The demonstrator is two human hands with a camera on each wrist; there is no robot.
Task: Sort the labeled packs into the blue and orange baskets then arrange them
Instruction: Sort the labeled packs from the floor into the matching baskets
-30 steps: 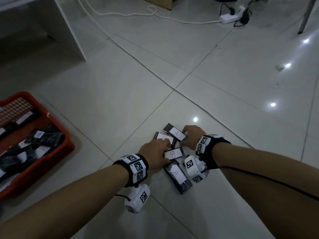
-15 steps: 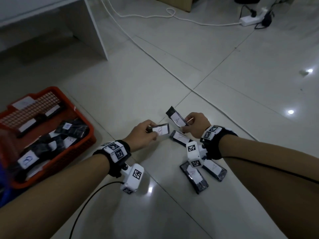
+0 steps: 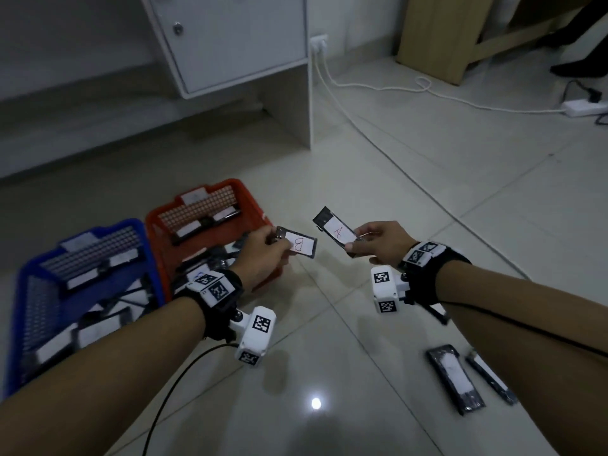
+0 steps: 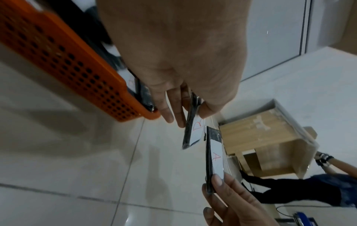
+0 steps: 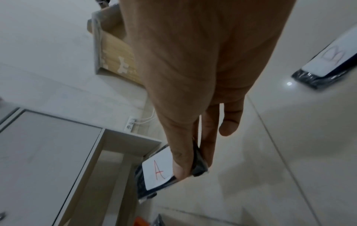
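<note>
My left hand [image 3: 263,255] pinches a black pack labeled B [image 3: 301,245] in the air, just right of the orange basket [image 3: 260,218]. In the left wrist view the B pack [image 4: 194,133] hangs from my fingers beside the orange basket [image 4: 81,68]. My right hand [image 3: 378,246] pinches a pack labeled A [image 3: 335,230], held up close to the B pack. The right wrist view shows my thumb on the A pack [image 5: 158,169]. The blue basket [image 3: 19,307] sits left of the orange one; both hold several labeled packs.
Two more black packs [image 3: 455,380] lie on the tiled floor at the lower right, partly under my right forearm. A white cabinet [image 3: 237,37] stands behind the baskets. A white cable and power strip [image 3: 582,106] run across the far floor, beside a wooden panel [image 3: 437,34].
Both hands lifted their packs off the floor pile and carried them up and left toward the baskets. My view swung left, so the blue basket and the cabinet now show.
</note>
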